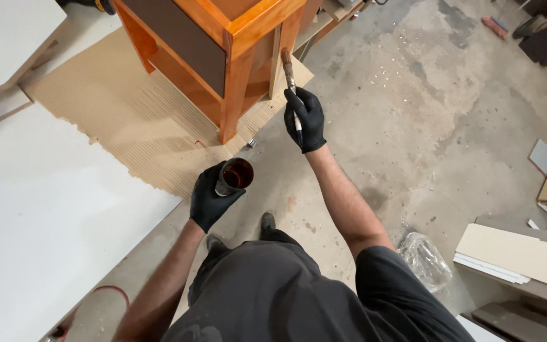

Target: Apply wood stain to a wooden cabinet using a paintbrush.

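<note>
My left hand [210,197], in a black glove, holds a small round cup [234,176] of dark brown stain low in front of me. My right hand [307,117], also gloved in black, grips a paintbrush [290,79] with its bristles pointing up toward the side of an orange-stained wooden cabinet [223,44]. The brush tip is close to the cabinet's right face. The cabinet stands on a sheet of corrugated cardboard [128,120].
A large white panel [45,215] lies on the left. Board offcuts [527,253] and small panels are stacked at the right on the concrete floor [425,114]. A crumpled clear plastic bag [425,259] lies near my right elbow.
</note>
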